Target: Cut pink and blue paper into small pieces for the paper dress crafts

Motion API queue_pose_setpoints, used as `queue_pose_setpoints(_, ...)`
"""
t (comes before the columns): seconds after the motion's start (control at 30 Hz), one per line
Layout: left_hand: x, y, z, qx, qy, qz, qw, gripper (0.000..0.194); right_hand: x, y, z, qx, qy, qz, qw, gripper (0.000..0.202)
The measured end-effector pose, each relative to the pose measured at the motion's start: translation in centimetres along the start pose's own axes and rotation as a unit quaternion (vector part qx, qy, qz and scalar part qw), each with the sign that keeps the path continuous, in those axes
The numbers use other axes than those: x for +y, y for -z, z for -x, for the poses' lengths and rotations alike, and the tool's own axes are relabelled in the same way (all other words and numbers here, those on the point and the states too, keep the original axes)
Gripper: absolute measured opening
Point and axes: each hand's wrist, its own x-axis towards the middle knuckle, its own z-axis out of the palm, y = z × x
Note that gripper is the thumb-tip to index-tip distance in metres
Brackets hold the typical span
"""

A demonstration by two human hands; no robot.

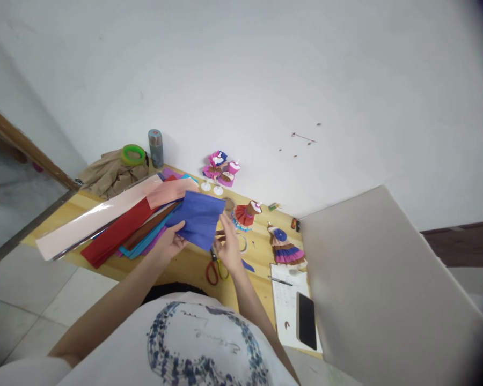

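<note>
A blue sheet of crepe paper [201, 217] is held up over the table between my two hands. My left hand [171, 242] is closed on its lower left edge, thumb on top. At the right edge, the fingers of my right hand [228, 246] pinch the same sheet. Below the right hand lie scissors [212, 272] with one red and one yellow handle. Beside that hand a roll of tape [242, 244] rests on the wood, with a small blue scrap [248, 266] nearby. Folded crepe paper [116, 231] in several colours lies to the left.
The wooden table [261, 281] meets a wall behind and a pale panel [362, 268] on the right. Small paper dresses [247, 214], a layered dress [285, 249], a notebook [284, 311] and a phone [306, 320] stand or lie there. A flask [155, 148] and brown cloth [112, 174] are back left.
</note>
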Motion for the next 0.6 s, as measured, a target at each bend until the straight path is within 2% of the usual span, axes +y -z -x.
queue_pose_setpoints(0.03,-0.4,-0.4,0.2,0.007,-0.001,-0.002,1.0,0.013,-0.4,-0.7,0.4,-0.012,0.013,0.004,1.0,0.072)
queue_pose_setpoints(0.1,-0.9,-1.4,1.0,-0.019,-0.005,-0.017,1.0,0.011,-1.3,-1.5,0.4,0.006,0.026,-0.029,0.999,0.062)
queue_pose_setpoints(0.2,-0.3,-2.9,2.7,-0.053,-0.01,-0.028,0.998,0.007,-2.7,-1.0,-0.6,0.072,-0.004,-0.123,0.99,0.027)
queue_pose_setpoints(0.33,2.1,-4.1,4.4,-0.105,-0.078,-0.063,0.989,0.007,-4.8,1.1,-2.4,0.13,-0.047,-0.192,0.972,0.014)
queue_pose_setpoints(0.4,3.4,-4.3,4.7,-0.128,-0.168,-0.102,0.972,0.01,-6.1,1.9,-3.0,0.138,-0.091,-0.243,0.956,0.012)
queue_pose_setpoints(0.43,4.0,-4.4,4.7,-0.137,-0.222,-0.127,0.957,0.014,-6.7,2.2,-3.3,0.139,-0.107,-0.268,0.947,0.01)
queue_pose_setpoints(0.5,4.8,-4.6,4.5,-0.145,-0.295,-0.179,0.927,0.034,-7.6,2.6,-3.7,0.13,-0.134,-0.309,0.933,0.015)
queue_pose_setpoints(0.53,5.0,-4.8,4.4,-0.151,-0.308,-0.195,0.919,0.046,-7.9,2.7,-3.8,0.125,-0.144,-0.324,0.927,0.02)
queue_pose_setpoints(0.6,5.3,-5.2,4.0,-0.165,-0.289,-0.211,0.919,0.063,-8.3,2.7,-4.0,0.114,-0.164,-0.347,0.916,0.03)
